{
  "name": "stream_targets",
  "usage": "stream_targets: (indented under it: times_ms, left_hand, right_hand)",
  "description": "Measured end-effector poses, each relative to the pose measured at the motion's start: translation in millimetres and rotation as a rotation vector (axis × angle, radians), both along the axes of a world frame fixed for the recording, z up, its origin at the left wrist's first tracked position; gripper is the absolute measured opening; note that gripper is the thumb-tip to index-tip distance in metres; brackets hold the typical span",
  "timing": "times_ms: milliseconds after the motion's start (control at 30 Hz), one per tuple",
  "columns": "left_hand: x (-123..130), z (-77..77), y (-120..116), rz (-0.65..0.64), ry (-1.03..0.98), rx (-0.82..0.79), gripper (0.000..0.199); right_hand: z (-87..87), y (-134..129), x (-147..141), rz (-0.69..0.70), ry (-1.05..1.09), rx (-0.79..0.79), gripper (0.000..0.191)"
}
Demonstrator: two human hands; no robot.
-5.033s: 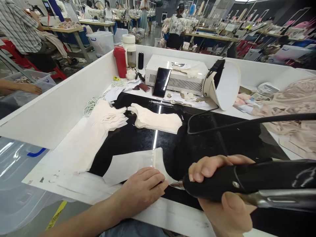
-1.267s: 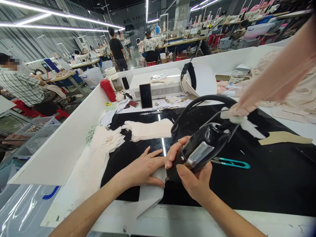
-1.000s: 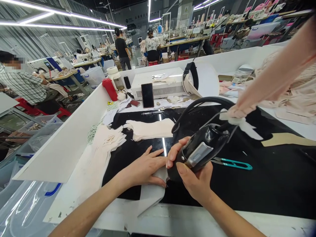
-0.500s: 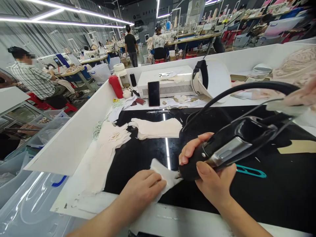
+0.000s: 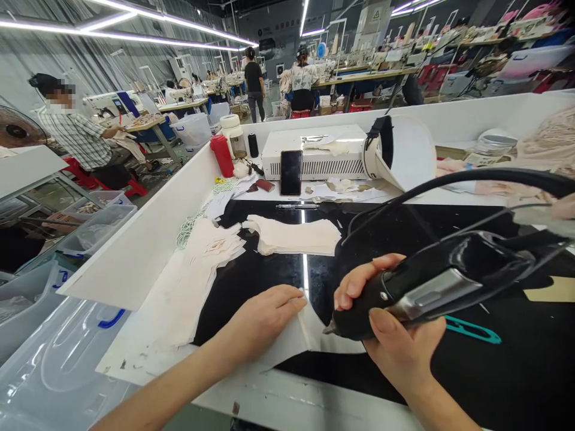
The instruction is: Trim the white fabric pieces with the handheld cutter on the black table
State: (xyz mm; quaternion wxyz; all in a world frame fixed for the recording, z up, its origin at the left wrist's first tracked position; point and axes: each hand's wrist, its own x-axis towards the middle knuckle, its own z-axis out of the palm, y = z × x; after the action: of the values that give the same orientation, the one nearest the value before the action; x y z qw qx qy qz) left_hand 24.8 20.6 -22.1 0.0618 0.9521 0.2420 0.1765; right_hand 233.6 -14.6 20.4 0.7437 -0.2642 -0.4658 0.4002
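Observation:
My left hand (image 5: 267,317) reaches over the near edge of the black work surface, its fingertips pinching the upper edge of a pale fabric piece (image 5: 335,340). A fold runs down the piece beside my fingers. My right hand (image 5: 404,356) wraps round a black corded handheld tool (image 5: 467,254) with a silver lever along its side. The tool's pointed metal tip is over the fabric, to the right of my left fingertips; whether it touches is unclear. A stack of cut pale pieces (image 5: 296,236) lies beyond my hands, and a larger pile (image 5: 193,275) lies to the left.
A teal slotted tool (image 5: 474,330) and a beige piece (image 5: 550,289) lie at right. Behind are a pen (image 5: 296,207), a phone (image 5: 291,172), a white vented box (image 5: 330,164) and a red cup (image 5: 221,155). Clear plastic bins (image 5: 58,371) stand left. The tool's cable (image 5: 449,176) arches overhead.
My left hand has shifted its grip to the fabric's upper edge, and the piece now spreads wider to the right. The tool in my right hand sits slightly further right. The whole view has shifted.

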Motion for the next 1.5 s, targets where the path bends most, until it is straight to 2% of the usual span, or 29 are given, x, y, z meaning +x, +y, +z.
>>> stream_targets:
  times_ms: [167, 533, 800, 933, 1067, 1267, 1500]
  left_hand:
    - [13.4, -8.8, 7.8, -0.012, 0.018, 0.053, 0.028]
    - [2.0, -18.6, 2.8, -0.034, 0.05, 0.165, 0.031]
    - [5.9, -15.4, 1.8, -0.035, -0.007, 0.21, 0.03]
    - [6.7, -14.5, 1.2, -0.027, -0.011, 0.221, 0.029]
    - [7.4, -17.3, 1.0, -0.017, -0.042, 0.181, 0.03]
    - [11.1, -21.2, 0.3, -0.015, -0.131, 0.119, 0.028]
    - [13.3, -22.7, -0.3, -0.012, -0.139, 0.067, 0.026]
  right_hand:
    - [-3.8, -7.8, 2.7, 0.024, -0.014, 0.001, 0.038]
    - [-5.7, -18.5, 15.7, -0.002, -0.095, 0.005, 0.038]
    - [-2.3, -16.8, 16.9, -0.008, -0.095, 0.002, 0.038]
    - [1.3, -7.5, 15.4, -0.048, -0.085, 0.011, 0.039]
    - [5.1, 12.6, 7.8, -0.12, -0.01, 0.038, 0.04]
    - [1.6, 41.1, -4.2, -0.161, 0.026, 0.036, 0.039]
    - [-1.0, 50.7, -10.8, -0.151, 0.028, 0.028, 0.04]
